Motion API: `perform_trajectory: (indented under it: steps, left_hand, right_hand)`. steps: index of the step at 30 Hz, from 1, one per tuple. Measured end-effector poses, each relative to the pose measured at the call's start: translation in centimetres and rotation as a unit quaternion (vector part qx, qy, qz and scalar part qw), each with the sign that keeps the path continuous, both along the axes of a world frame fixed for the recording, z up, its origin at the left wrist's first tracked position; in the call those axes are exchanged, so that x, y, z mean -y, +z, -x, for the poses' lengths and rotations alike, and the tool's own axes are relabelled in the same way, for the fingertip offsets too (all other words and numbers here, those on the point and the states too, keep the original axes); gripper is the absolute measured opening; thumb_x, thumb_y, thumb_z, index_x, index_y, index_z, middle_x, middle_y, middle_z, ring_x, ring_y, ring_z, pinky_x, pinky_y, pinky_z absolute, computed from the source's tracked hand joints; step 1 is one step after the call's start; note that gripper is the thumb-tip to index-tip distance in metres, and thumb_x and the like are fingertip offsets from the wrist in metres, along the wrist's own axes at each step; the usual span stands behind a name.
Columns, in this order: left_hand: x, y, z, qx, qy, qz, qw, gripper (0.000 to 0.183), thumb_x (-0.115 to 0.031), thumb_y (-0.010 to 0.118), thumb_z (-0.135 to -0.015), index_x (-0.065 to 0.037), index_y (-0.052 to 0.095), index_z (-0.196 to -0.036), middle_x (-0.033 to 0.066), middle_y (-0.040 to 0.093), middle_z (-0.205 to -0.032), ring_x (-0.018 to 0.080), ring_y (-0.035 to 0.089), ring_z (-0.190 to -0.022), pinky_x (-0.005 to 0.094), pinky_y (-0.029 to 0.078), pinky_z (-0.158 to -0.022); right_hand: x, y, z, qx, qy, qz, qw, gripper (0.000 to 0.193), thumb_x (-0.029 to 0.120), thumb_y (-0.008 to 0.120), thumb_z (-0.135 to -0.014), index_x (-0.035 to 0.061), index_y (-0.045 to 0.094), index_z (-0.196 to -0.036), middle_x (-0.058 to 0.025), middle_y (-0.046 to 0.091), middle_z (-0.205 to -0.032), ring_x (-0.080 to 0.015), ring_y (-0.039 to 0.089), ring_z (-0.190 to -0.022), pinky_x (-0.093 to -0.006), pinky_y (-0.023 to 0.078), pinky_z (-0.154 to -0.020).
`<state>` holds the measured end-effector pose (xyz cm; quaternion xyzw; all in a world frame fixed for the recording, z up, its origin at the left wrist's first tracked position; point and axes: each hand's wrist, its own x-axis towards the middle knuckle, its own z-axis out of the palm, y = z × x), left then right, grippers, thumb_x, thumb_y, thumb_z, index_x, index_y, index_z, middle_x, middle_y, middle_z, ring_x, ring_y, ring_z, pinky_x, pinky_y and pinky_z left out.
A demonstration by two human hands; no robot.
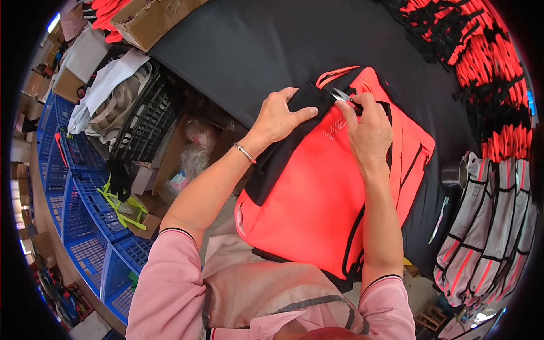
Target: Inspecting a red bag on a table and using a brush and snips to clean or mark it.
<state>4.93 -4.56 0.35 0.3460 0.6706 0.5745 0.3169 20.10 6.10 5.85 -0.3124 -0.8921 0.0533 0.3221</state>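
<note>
A bright coral-red backpack [300,209] with black trim lies across the table edge and my lap. My left hand [281,116] is closed on a black fabric panel [289,150] along the bag's left side, thumb on top. In my right hand [369,130] is a small pair of scissors [340,95], its silver blades pointing left toward the black fabric at the bag's top. The handles are mostly hidden by my fingers. Close by, a coral strap loop [338,72] stands up from the bag's top.
Black cloth covers the table [272,39]. On its right are stacked coral-and-black straps [493,73], grey strapped pieces [476,226], a metal cup [453,174] and a toothbrush [440,218]. To my left stand blue plastic crates [85,226], a black crate [144,113] of fabric and a cardboard box [153,22].
</note>
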Motion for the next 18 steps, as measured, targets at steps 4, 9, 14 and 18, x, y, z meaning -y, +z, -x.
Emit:
perform_trajectory:
  steps: [4, 9, 14, 18]
  left_hand:
    - [0.2, 0.0, -0.3, -0.01, 0.005, -0.001, 1.0, 0.051, -0.025, 0.076, -0.08, 0.006, 0.061, -0.118, 0.0156, 0.072, -0.101, 0.0209, 0.069, -0.093, 0.0326, 0.053, -0.086]
    - [-0.3, -0.1, 0.1, -0.008, 0.01, -0.008, 1.0, 0.049, -0.025, 0.076, -0.08, 0.006, 0.062, -0.117, 0.014, 0.072, -0.099, 0.0194, 0.069, -0.091, 0.0319, 0.053, -0.085]
    - [1.1, 0.4, 0.8, -0.116, 0.047, -0.012, 0.992, 0.056, -0.034, 0.078, -0.072, 0.007, 0.065, -0.109, 0.0244, 0.068, -0.104, 0.0359, 0.068, -0.099, 0.0395, 0.054, -0.084]
    - [0.3, -0.7, -0.4, -0.177, 0.081, -0.02, 0.981, 0.059, -0.039, 0.074, -0.071, 0.006, 0.066, -0.109, 0.0256, 0.065, -0.109, 0.0397, 0.065, -0.1, 0.0423, 0.053, -0.087]
  right_hand:
    - [0.1, -0.3, 0.6, 0.049, -0.008, -0.026, 0.998, 0.029, 0.031, 0.077, -0.082, 0.0093, 0.059, -0.086, -0.0019, 0.058, -0.066, -0.0191, 0.057, -0.065, -0.0357, 0.046, -0.052]
    - [-0.7, -0.2, 1.3, 0.055, 0.019, -0.075, 0.996, 0.028, 0.03, 0.077, -0.08, 0.0095, 0.058, -0.083, -0.0025, 0.057, -0.065, -0.02, 0.057, -0.065, -0.0362, 0.046, -0.052]
    - [-0.9, -0.1, 2.3, 0.045, 0.057, -0.024, 0.997, 0.027, 0.027, 0.076, -0.082, 0.0054, 0.06, -0.083, -0.007, 0.06, -0.069, -0.026, 0.059, -0.068, -0.0399, 0.047, -0.057]
    - [-2.8, -1.5, 0.4, -0.027, 0.064, 0.137, 0.988, 0.022, 0.023, 0.073, -0.087, 0.0037, 0.066, -0.093, -0.0076, 0.065, -0.081, -0.0217, 0.059, -0.08, -0.0371, 0.046, -0.071]
